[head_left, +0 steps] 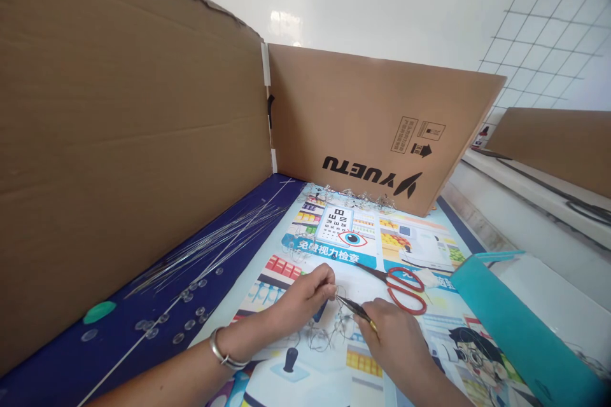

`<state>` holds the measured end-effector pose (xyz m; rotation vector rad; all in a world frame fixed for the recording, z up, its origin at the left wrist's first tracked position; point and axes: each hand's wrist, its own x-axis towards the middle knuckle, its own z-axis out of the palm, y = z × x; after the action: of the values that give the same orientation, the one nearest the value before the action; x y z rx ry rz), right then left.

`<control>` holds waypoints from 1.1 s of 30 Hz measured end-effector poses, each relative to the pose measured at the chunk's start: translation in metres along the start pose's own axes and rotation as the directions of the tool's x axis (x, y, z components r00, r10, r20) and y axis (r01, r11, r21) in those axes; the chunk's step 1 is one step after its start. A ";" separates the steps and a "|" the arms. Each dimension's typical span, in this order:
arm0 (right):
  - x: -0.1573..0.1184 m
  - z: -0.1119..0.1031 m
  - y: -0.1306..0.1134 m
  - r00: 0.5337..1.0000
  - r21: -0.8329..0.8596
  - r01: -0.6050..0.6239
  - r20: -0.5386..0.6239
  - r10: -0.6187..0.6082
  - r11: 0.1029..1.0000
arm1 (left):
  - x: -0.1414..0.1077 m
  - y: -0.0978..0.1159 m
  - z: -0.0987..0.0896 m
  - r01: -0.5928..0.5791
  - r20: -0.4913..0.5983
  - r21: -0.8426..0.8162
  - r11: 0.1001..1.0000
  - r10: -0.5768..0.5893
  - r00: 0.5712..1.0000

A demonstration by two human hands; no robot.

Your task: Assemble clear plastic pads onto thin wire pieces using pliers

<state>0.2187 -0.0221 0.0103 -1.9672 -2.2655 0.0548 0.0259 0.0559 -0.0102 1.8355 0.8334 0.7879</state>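
Observation:
Over the printed sheet [315, 388], my left hand [305, 296] is closed in a pinch on thin wire [340, 315] that loops out below its fingertips. Black-tipped pliers [353, 306] are gripped in my right hand [398, 340], their handles mostly hidden by the fingers. The jaws point left and reach the wire close to my left fingertips; whether they clamp it I cannot tell. Tangled wire loops [319, 338] hang or lie just below the hands. Red-handled scissors [405, 289] rest on the sheet beyond my right hand, blades to the left.
Cardboard panels [138, 121] wall the left and far sides. Long straight wires [205, 245] and several clear discs [151, 333] lie on the blue surface at left, near a green oval piece [99, 311]. Wire pieces [367, 200] line the far panel. A teal box [520, 331] stands right.

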 end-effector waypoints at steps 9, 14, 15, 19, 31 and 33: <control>0.000 0.003 0.000 0.999 -0.062 0.022 -0.029 -0.024 0.998 | 0.001 -0.003 -0.001 -0.050 0.000 0.067 0.996 0.050 0.999; -0.002 0.005 -0.002 0.998 -0.070 0.037 -0.051 -0.041 0.997 | 0.000 -0.001 -0.001 -0.092 0.011 0.096 0.991 0.091 0.996; -0.002 0.005 -0.003 0.998 -0.067 0.035 -0.055 -0.039 0.997 | 0.000 -0.001 -0.001 -0.097 0.005 0.098 0.990 0.097 0.995; -0.001 0.004 -0.002 0.998 -0.027 0.035 -0.054 -0.037 0.999 | 0.000 -0.001 -0.001 -0.109 0.004 0.107 0.988 0.109 0.994; 0.002 0.001 0.007 0.951 -0.124 0.202 -0.214 -0.225 0.971 | 0.003 -0.011 -0.008 -0.253 0.074 0.203 0.946 0.243 0.967; 0.003 0.000 0.006 0.937 -0.155 0.227 -0.235 -0.259 0.961 | 0.003 -0.010 -0.008 -0.275 0.088 0.217 0.937 0.261 0.961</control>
<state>0.2244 -0.0186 0.0096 -1.6178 -2.3661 -0.3542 0.0186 0.0652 -0.0156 2.1992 0.6644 0.8304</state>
